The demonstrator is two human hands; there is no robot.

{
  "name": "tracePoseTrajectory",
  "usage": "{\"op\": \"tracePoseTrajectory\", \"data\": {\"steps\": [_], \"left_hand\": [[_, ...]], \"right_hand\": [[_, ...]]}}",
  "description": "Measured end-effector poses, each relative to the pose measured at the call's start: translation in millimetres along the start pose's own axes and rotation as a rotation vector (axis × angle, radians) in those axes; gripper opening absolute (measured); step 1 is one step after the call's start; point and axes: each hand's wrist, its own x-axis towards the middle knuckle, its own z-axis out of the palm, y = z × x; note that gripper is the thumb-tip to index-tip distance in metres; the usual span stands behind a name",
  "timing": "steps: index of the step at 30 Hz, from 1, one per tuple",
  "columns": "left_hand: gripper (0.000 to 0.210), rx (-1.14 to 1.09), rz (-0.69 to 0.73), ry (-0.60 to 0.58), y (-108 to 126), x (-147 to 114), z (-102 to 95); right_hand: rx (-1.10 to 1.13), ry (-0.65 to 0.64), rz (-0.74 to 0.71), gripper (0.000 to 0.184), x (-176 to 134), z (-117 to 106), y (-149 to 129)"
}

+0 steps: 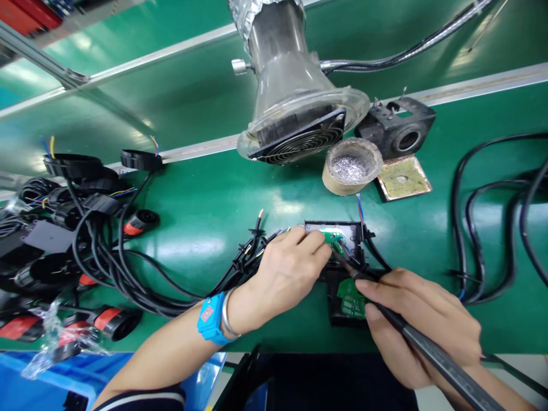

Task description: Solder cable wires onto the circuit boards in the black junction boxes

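Observation:
My right hand [423,325] grips a black soldering iron [445,359] like a pen. Its tip reaches a small green circuit board [334,235] in an open black plastic case [353,231]. Closed in a pinch, my left hand [293,271] is at the left side of that board; whatever its fingertips hold is hidden. Thin coloured wires [343,246] run by the board near the iron's tip. Just below, a second green board [351,299] lies in another black case part [336,315], partly covered by my right hand.
A fume extractor hood [295,108] hangs above the work. Behind the case stand a solder pot [351,168], a yellow sponge tray [405,178] and a black iron stand [400,128]. Bundled black cables [141,285] lie left, more cables [475,228] right. A blue crate [55,371] sits lower left.

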Motion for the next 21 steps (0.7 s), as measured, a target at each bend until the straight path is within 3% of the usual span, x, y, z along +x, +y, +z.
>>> {"op": "tracePoseTrajectory", "data": {"steps": [8,21], "left_hand": [[0.015,0.03,0.032,-0.072,2.1,3.1,-3.5],[0.015,0.065,-0.057,-0.192,14.1,5.4,-12.2]], "right_hand": [[-0.007,0.025,-0.026,0.018,-2.4,0.9,0.3],[0.027,0.037,-0.036,0.015,1.4,0.5,-2.5]]}}
